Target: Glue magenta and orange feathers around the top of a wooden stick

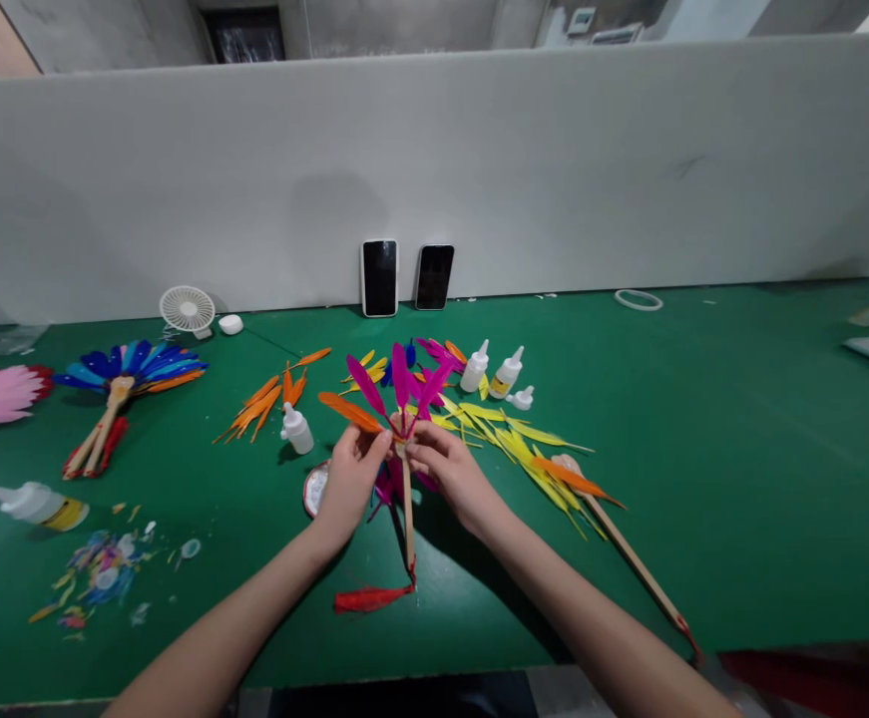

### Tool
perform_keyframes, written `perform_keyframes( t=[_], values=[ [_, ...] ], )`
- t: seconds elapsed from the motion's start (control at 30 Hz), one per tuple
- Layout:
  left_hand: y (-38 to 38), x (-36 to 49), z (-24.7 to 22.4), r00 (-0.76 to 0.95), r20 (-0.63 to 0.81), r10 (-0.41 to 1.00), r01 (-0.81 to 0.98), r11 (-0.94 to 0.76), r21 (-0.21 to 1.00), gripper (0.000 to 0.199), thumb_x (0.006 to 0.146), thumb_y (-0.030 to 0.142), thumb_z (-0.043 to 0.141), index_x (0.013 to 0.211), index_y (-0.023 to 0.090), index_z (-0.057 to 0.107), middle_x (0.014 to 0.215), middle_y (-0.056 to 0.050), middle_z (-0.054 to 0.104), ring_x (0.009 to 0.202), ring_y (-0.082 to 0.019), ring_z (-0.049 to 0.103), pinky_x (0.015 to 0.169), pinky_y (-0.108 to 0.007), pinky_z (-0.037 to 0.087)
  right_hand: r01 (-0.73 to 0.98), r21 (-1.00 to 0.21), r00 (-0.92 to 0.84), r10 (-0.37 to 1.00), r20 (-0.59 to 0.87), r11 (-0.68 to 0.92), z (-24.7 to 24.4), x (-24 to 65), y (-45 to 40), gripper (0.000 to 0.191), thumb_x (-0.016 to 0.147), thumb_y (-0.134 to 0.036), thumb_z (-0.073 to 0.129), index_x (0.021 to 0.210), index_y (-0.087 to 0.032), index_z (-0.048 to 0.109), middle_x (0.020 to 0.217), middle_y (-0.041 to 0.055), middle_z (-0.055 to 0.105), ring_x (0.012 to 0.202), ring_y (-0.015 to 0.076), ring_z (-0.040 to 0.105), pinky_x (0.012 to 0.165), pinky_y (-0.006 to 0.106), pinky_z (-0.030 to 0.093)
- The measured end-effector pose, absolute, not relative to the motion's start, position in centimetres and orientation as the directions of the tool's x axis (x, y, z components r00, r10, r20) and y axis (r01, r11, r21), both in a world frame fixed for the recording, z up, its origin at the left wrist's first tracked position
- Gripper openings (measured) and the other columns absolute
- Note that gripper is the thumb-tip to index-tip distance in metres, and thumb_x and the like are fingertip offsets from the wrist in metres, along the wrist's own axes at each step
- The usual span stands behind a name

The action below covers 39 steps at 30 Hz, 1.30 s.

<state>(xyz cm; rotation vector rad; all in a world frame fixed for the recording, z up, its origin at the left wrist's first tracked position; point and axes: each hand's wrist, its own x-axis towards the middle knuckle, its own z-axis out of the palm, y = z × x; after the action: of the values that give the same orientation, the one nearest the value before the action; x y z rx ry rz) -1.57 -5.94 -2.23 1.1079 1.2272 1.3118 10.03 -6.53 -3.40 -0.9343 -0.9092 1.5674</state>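
My left hand (353, 472) pinches the quill end of an orange feather (349, 410) against the head of a feather fan (408, 509). Opposite it, my right hand (449, 469) has its fingers closed around the other side of that fan head. Magenta feathers (402, 376) spread upward from the fan, and its wooden handle points toward me with a red tassel (372, 598) at the end. More magenta feathers lie partly hidden beneath my hands. A round dish of white stuff (315, 489) sits beside my left hand, partly covered by it.
Glue bottles (297, 429) stand left and behind. Yellow feathers (531, 454) and a second wooden fan handle (629, 543) lie right; orange feathers (255, 407) lie left. Farther left are a blue feather fan (124, 384) and scraps (105, 578). Two phones (380, 279) lean on the partition (434, 170).
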Motion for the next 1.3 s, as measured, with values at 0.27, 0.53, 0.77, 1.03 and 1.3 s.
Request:
perform_keyframes(
  t=[0.27,0.53,0.77,1.03,1.3],
  values=[
    [-5.99,-1.75,-2.47,-0.098,0.015,0.995,-0.065,-0.021,0.998,0.014,0.062,0.028,0.061,0.067,0.017,0.053,0.063,0.003,0.059,0.065,-0.013,0.057,0.065,-0.026,0.045,-0.364,-0.925,-0.144,0.988,-0.055,-0.105,-3.52,9.99,-6.43,0.016,0.061,-0.024,0.065,0.076,-0.021,0.063,0.067,-0.0039,0.059,0.064,0.0113,0.053,0.060,0.024,0.042],
    [-5.92,-1.90,-2.61,-0.099,0.041,0.994,-0.019,-0.043,0.999,0.014,0.065,0.029,0.060,0.065,0.017,0.053,0.061,0.002,0.058,0.062,-0.012,0.055,0.062,-0.025,0.044,-0.355,-0.930,-0.135,0.990,-0.049,-0.094,-3.42,9.99,-6.50,0.015,0.062,-0.024,0.064,0.076,-0.021,0.063,0.066,-0.0042,0.058,0.063,0.0107,0.053,0.060,0.024,0.043],
    [-5.87,-1.97,-2.63,-0.095,0.041,0.995,-0.011,-0.043,0.999,0.016,0.065,0.029,0.060,0.062,0.017,0.050,0.059,0.003,0.056,0.062,-0.013,0.055,0.061,-0.024,0.044,-0.338,-0.937,-0.137,0.990,-0.042,-0.086,-3.66,9.96,-6.34,0.015,0.062,-0.024,0.063,0.077,-0.022,0.062,0.068,-0.0034,0.059,0.066,0.0126,0.054,0.061,0.026,0.044],
    [-5.95,-1.73,-2.50,-0.092,0.005,0.996,-0.054,-0.010,0.999,0.016,0.063,0.029,0.062,0.069,0.017,0.054,0.065,0.002,0.060,0.067,-0.014,0.058,0.067,-0.027,0.045,-0.333,-0.941,-0.133,0.991,-0.021,-0.065,-3.67,10.00,-6.38,0.016,0.063,-0.025,0.064,0.078,-0.022,0.062,0.069,-0.0030,0.060,0.065,0.0120,0.054,0.061,0.025,0.044],
    [-5.96,-1.83,-2.87,-0.074,0.011,0.997,-0.012,-0.012,1.000,0.016,0.063,0.030,0.061,0.068,0.017,0.053,0.065,0.002,0.059,0.067,-0.013,0.056,0.067,-0.027,0.044,-0.313,-0.949,-0.138,0.990,-0.007,-0.050,-3.63,9.97,-6.42,0.017,0.064,-0.027,0.064,0.080,-0.022,0.062,0.072,-0.0015,0.062,0.068,0.0133,0.055,0.064,0.027,0.044]
  ],
)
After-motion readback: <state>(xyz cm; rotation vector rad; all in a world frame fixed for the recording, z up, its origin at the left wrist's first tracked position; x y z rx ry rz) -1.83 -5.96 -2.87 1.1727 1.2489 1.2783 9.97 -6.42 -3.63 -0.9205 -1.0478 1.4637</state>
